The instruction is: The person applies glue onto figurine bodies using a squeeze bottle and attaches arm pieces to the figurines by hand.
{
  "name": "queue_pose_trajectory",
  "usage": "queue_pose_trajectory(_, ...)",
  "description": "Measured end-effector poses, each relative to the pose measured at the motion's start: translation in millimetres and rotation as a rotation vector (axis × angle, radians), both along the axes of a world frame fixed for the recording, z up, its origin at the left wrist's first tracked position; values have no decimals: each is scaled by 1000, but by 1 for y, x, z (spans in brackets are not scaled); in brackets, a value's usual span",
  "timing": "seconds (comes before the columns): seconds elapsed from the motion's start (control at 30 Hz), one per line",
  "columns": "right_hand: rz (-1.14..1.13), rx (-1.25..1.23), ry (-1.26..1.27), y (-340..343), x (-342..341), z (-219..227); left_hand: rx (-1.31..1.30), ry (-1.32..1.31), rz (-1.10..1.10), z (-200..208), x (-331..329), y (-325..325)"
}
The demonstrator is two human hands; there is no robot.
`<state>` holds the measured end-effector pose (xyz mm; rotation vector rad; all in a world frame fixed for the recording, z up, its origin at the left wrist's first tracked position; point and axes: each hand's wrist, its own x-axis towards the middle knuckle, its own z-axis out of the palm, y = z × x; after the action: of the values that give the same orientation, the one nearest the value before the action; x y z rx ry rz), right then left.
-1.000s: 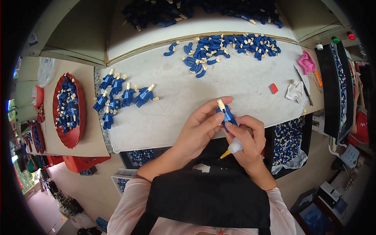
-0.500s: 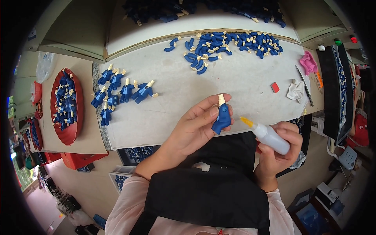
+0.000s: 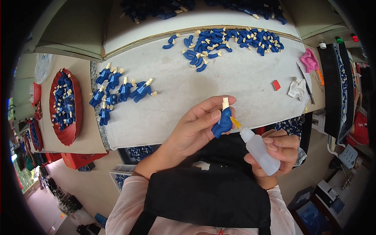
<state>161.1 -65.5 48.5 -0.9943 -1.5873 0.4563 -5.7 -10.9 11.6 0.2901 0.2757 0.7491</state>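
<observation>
The left hand (image 3: 196,127) pinches a doll (image 3: 223,124); right of it, the right hand (image 3: 284,150) grips a bottle (image 3: 260,152), its yellow tip (image 3: 235,123) at the doll's side.

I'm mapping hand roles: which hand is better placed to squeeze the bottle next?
Probably the right hand: it grips the white bottle, whose yellow tip points at the blue figure. The left hand is busy holding that figure.

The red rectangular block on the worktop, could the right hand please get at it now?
Probably not: the right hand holds a translucent white plastic bottle, though the way to the red rectangular block looks clear.
</observation>
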Motion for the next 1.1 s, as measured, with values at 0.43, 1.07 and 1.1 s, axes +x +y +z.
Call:
queue_pose_trajectory(0.43, 4, -36, 37, -2, -1, -2, -61, 100, 38, 5, 3, -3)
queue_pose_trajectory(1.07, -3, 11, -75, -3, -5, -4, 99, 342, 169, 9, 3, -2)
queue_pose_trajectory(1.1, -4, 11, -75, -3, -5, -4, 116, 350, 179, 8, 3, -3)
